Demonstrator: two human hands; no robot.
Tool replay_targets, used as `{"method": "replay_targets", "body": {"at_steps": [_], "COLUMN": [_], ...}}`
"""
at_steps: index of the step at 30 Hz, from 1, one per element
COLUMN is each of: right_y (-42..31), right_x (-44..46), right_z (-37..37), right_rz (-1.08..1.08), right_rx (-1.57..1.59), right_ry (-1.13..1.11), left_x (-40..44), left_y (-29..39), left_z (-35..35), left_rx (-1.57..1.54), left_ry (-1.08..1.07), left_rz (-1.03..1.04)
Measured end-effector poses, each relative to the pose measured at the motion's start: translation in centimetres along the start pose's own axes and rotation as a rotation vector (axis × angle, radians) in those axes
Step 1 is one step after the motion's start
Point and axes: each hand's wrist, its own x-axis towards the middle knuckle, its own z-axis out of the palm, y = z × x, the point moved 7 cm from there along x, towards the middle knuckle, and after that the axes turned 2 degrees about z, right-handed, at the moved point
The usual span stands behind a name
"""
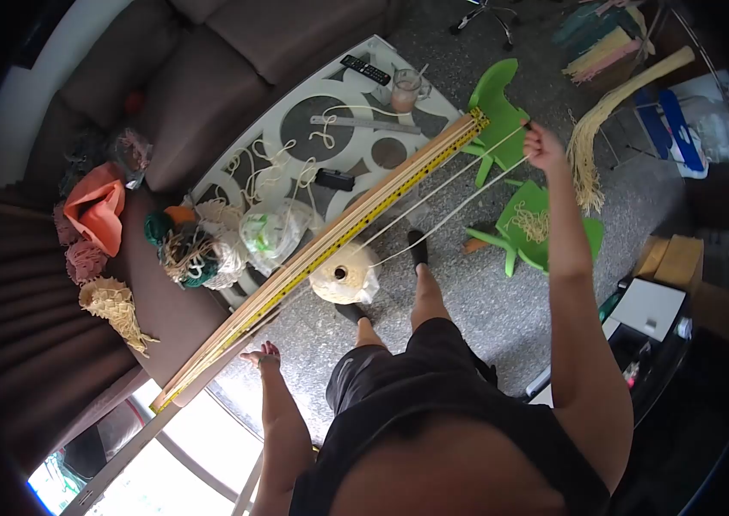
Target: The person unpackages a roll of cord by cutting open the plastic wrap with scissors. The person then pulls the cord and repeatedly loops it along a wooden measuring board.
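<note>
My right hand [543,144] is closed around cream cord [459,199], held beyond the upper right end of a long wooden board. Two taut strands slope from it down to the left, one towards a large cord spool [356,290] on the floor by my feet. A yellow measuring tape [321,251] runs along the wooden board [356,205], and cord also lies stretched along its length. My left hand [262,353] is beside the board's lower left part, fingers apart and nothing visible in them.
A white table [347,73] holds a remote control [365,70], a glass mug [409,89], a metal ruler [373,125] and loose cord. Yarn balls [196,249] and a plastic bag [274,232] sit nearby. Green chairs [495,95] stand right; a brown sofa [201,95] is behind.
</note>
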Motion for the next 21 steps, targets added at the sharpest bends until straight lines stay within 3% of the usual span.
{"method": "replay_targets", "body": {"at_steps": [1,2,3,5,6,8,12,14,15,17,21], "right_y": [1.0,0.9,1.4,2.5,2.9,3.6,4.2,3.7,4.1,1.9,9.1], "right_x": [2.5,5.4,8.3,12.9,14.8,17.9,24.3,27.5,27.6,27.0,23.1], "right_z": [-1.2,-1.5,-2.1,-3.7,-4.7,-6.1,-8.6,-9.3,-8.4,-4.3,3.9], "right_rz": [0.038,0.064,0.084,0.122,0.144,0.165,0.204,0.147,0.160,-0.042,-0.145], "right_rx": [-0.037,-0.081,-0.100,-0.111,-0.150,-0.231,-0.222,-0.572,-0.573,-1.854,-2.152], "right_ry": [0.052,0.089,0.092,0.112,0.196,0.330,0.424,0.394,0.398,0.683,0.418], "left_x": [-1.5,-2.5,-3.6,-9.4,-9.7,-10.4,-12.3,-13.7,-13.9,-14.4,-14.2], "left_y": [-0.9,-1.8,-3.1,-5.3,-6.2,-8.8,-11.2,-11.9,-12.1,-12.3,-13.1], "left_z": [0.3,0.8,1.4,3.3,3.5,3.2,1.1,0.4,-0.1,-0.6,0.5], "left_rx": [0.004,0.075,0.090,0.288,0.296,0.478,0.703,0.790,0.831,0.879,1.002], "left_ry": [-0.032,-0.034,-0.098,-0.025,-0.004,-0.158,-0.133,-0.114,-0.112,-0.103,-0.171], "left_rz": [-0.040,0.068,-0.039,0.166,0.162,0.078,0.079,0.069,0.064,0.062,0.058]}}
